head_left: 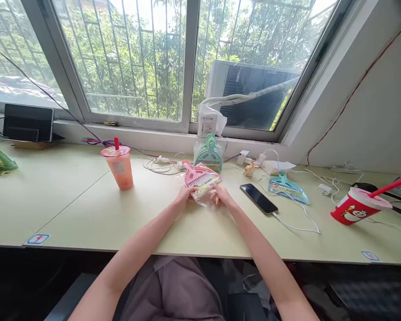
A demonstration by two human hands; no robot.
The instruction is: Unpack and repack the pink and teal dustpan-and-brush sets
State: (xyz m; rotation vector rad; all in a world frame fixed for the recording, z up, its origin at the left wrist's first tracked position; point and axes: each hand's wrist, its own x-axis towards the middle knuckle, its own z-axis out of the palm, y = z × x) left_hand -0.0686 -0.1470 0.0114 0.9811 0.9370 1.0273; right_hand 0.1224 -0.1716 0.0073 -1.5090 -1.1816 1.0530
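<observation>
A pink mini broom and dustpan set (pixel 199 178) in clear plastic wrap lies on the pale green desk (pixel 70 200), straight ahead of me. My left hand (pixel 184 195) grips the near left edge of the packet, fingers closed on the plastic. My right hand (pixel 222 195) pinches the near right edge of the same packet. Both hands rest low on the desk.
A stack of green dustpan sets (pixel 208 154) stands behind the packet, and a blue set (pixel 286 187) lies to the right. A black phone (pixel 258 198) on a white cable lies right of my hand. An orange drink cup (pixel 119 166) stands left, a red cup (pixel 359 206) right.
</observation>
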